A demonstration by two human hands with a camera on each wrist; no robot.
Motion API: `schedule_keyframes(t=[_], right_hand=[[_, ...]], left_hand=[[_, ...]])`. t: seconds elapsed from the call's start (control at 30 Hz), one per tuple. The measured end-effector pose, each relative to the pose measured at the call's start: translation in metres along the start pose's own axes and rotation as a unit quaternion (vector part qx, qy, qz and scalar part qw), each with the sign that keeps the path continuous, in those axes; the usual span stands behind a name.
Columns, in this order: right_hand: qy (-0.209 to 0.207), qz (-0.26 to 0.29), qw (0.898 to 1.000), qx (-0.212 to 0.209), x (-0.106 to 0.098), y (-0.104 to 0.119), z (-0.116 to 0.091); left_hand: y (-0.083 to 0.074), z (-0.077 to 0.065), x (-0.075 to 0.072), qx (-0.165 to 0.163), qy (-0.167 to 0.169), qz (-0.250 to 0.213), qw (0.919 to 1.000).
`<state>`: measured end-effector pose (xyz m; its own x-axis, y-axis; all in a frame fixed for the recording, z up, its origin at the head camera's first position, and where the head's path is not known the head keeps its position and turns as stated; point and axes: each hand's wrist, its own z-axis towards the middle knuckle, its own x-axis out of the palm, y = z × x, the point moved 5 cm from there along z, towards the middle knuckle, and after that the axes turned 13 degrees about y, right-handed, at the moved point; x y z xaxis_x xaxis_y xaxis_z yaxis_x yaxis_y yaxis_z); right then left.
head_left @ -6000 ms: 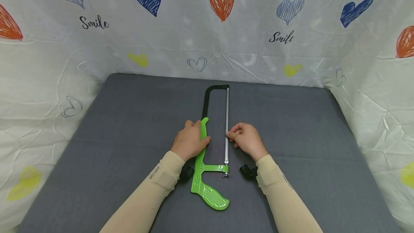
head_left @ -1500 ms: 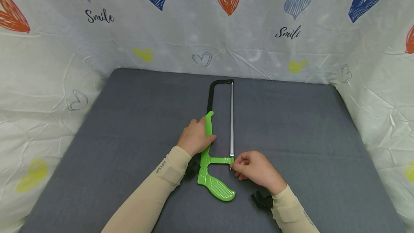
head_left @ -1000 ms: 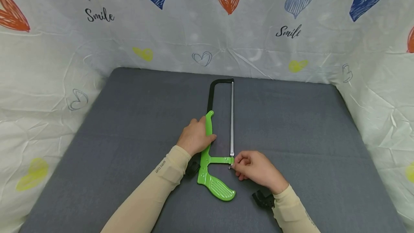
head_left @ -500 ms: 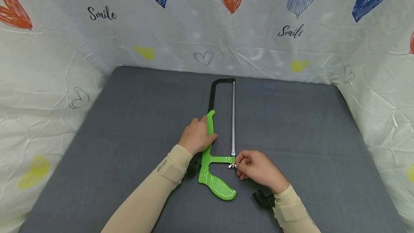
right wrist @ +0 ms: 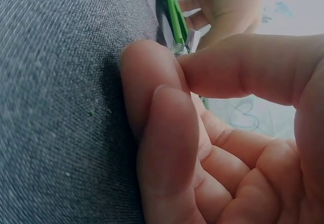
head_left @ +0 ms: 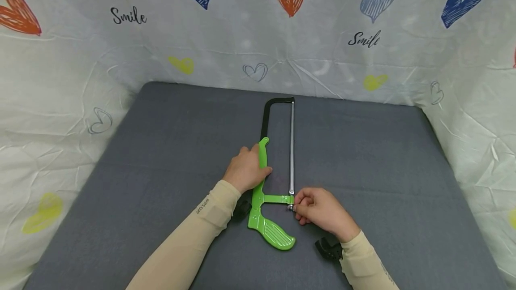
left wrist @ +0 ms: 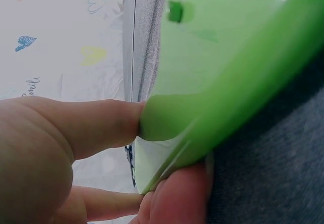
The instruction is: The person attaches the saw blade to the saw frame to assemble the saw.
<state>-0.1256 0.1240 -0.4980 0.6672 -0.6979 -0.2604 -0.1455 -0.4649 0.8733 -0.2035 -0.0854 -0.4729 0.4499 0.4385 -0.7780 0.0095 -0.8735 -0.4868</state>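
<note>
A hacksaw [head_left: 262,178] with a green handle, black frame and silver blade [head_left: 291,147] lies flat on the grey table [head_left: 161,147]. My left hand [head_left: 246,171] grips the green upper part of the frame [left wrist: 212,82], thumb and fingers curled round it. My right hand [head_left: 318,209] sits at the blade's near end, thumb and forefinger pinching the small metal wing nut [head_left: 290,207] below the green crossbar. In the right wrist view the nut [right wrist: 179,46] shows just past the fingertips [right wrist: 152,77].
White sheets printed with hearts and "Smile" [head_left: 363,39] wall in the table at the back and both sides. Black wrist cameras [head_left: 328,249] sit by both sleeves.
Six seconds ago my right hand pinched the middle of the blade; it has since moved down to the wing nut. Over the last second only its fingers shift slightly there.
</note>
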Motion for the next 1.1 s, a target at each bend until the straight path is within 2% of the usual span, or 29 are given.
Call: schedule_keyframes(t=[0.3,0.57,0.67,1.1], right_hand=[[-0.009,-0.014,1.0,0.007,-0.0061,0.0019,-0.0005],[-0.051,-0.041,0.997,0.04,-0.003,0.0038,-0.002],[-0.057,-0.039,0.997,0.038,-0.0009,0.0046,-0.0017],[-0.045,-0.026,0.998,0.022,-0.0013,0.0055,-0.0023]], left_hand=[[-0.0044,0.0024,-0.0041,0.003,-0.001,0.0,1.0],[-0.0031,0.0017,-0.0006,-0.001,-0.001,0.001,1.0],[-0.001,0.001,0.0007,-0.004,0.0,0.0,1.0],[-0.0016,0.001,0.0003,-0.006,0.001,0.0,1.0]])
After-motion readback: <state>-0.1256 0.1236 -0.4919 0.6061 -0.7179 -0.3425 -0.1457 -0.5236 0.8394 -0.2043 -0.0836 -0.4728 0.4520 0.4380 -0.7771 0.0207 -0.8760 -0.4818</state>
